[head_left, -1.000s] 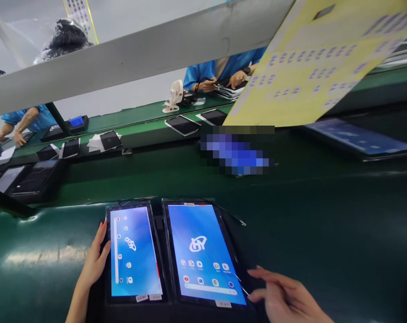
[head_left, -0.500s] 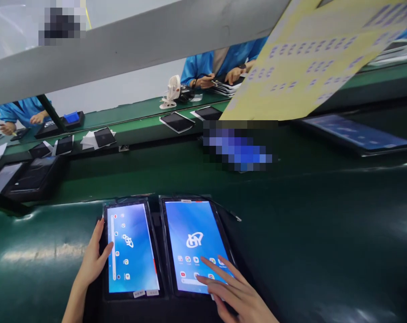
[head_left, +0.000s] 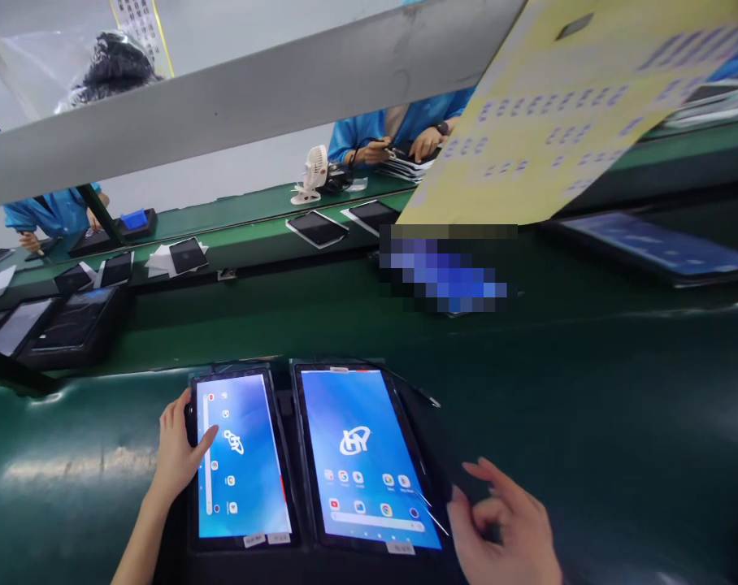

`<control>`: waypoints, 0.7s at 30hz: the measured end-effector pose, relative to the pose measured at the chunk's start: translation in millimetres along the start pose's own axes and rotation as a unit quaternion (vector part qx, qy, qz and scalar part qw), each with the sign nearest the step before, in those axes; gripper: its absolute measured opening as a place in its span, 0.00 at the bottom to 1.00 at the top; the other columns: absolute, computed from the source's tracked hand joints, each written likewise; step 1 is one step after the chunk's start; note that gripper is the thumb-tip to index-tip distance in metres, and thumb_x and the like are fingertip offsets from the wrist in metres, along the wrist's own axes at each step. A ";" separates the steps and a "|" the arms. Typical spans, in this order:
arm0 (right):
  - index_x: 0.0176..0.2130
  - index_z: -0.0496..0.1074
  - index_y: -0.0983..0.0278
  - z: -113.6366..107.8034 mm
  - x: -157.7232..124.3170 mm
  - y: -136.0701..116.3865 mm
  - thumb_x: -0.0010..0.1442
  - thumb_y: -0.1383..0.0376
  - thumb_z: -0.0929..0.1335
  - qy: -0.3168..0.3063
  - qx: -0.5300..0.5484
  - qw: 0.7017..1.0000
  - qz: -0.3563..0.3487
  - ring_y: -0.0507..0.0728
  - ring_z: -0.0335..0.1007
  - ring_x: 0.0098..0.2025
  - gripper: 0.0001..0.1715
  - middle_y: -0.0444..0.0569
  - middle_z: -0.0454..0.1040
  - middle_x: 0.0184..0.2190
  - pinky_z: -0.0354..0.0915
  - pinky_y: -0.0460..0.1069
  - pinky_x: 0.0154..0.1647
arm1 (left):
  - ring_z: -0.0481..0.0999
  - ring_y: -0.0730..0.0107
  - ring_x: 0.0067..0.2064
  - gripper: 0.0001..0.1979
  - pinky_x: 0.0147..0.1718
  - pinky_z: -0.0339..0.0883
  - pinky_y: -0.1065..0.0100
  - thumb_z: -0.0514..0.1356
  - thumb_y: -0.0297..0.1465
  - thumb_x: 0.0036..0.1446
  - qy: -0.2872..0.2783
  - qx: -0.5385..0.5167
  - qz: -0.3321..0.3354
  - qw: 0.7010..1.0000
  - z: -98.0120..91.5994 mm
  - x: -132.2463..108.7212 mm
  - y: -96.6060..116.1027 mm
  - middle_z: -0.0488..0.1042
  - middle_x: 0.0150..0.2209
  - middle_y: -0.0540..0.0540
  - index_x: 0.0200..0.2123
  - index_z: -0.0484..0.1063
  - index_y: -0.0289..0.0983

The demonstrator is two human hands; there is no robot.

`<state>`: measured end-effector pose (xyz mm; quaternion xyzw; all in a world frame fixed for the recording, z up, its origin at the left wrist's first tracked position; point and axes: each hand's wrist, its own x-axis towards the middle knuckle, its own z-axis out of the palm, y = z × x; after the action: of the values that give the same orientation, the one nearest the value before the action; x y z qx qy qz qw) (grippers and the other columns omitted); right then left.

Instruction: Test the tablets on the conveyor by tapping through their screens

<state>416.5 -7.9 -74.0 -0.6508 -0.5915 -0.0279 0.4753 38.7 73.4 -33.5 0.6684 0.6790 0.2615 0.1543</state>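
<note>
Two lit tablets lie side by side on a dark base, both with blue screens and rows of icons. At the left tablet (head_left: 247, 463), my left hand (head_left: 179, 451) grips the left edge, its thumb over the screen and its fingers at the side. Beside the lower right corner of the right tablet (head_left: 360, 431), my right hand (head_left: 506, 524) hovers off the screen, its fingers curled and apart, with nothing seen in it. A thin cable end (head_left: 427, 398) lies past the right tablet's upper right corner.
Beyond the green bench (head_left: 588, 422) runs a line with several tablets, one lit tablet (head_left: 662, 248) at right. A yellow sheet (head_left: 527, 122) hangs at upper right from a grey beam (head_left: 253, 101). Dark trays (head_left: 70, 325) stand at left. Two people in blue work across, near a white fan (head_left: 312, 175).
My right hand has moved right, off the right tablet's screen, and its fingers have curled. My left thumb has shifted slightly further over the left tablet's screen.
</note>
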 end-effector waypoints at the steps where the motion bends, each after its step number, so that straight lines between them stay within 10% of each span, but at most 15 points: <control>1: 0.53 0.63 0.70 -0.5 0.2 1.0 0.66 0.63 0.61 0.001 0.004 1.000 0.019 0.66 0.68 0.34 0.19 0.43 0.59 0.17 0.63 0.56 0.35 | 0.57 0.48 0.60 0.31 0.57 0.54 0.45 0.55 0.46 0.57 -0.003 -0.003 -0.001 1.000 -0.7 -1.3 0.5 0.62 0.56 0.36 0.60 0.53 0.38; 8: 0.43 0.63 0.65 -3.1 5.2 -3.2 0.61 0.71 0.58 0.006 0.034 0.999 -0.002 0.50 0.51 0.15 0.10 0.47 0.69 0.31 0.62 0.64 0.51 | 0.57 0.50 0.61 0.28 0.57 0.54 0.45 0.52 0.45 0.60 -0.009 -0.016 -0.010 1.000 -3.9 -5.2 1.3 0.60 0.58 0.37 0.60 0.53 0.40; 13: 0.38 0.62 0.63 -0.4 3.1 1.2 0.60 0.72 0.58 0.008 0.061 0.998 -0.006 0.56 0.70 0.29 0.07 0.50 0.72 0.36 0.58 0.68 0.56 | 0.57 0.50 0.60 0.29 0.58 0.54 0.46 0.52 0.45 0.60 -0.004 -0.018 -0.007 1.000 -2.7 -4.3 0.1 0.61 0.58 0.37 0.60 0.54 0.39; 21: 0.41 0.68 0.67 3.0 2.0 1.5 0.67 0.54 0.65 0.073 0.007 0.997 0.027 0.55 0.62 0.24 0.17 0.43 0.61 0.24 0.62 0.49 0.30 | 0.58 0.49 0.60 0.28 0.57 0.54 0.43 0.52 0.45 0.60 0.003 -0.026 -0.009 1.000 -1.7 -3.7 -2.8 0.62 0.57 0.36 0.60 0.54 0.39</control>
<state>416.7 -4.2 -75.4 -0.6593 -0.5377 -0.0591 0.5222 35.7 69.5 -34.2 0.6572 0.6785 0.2797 0.1718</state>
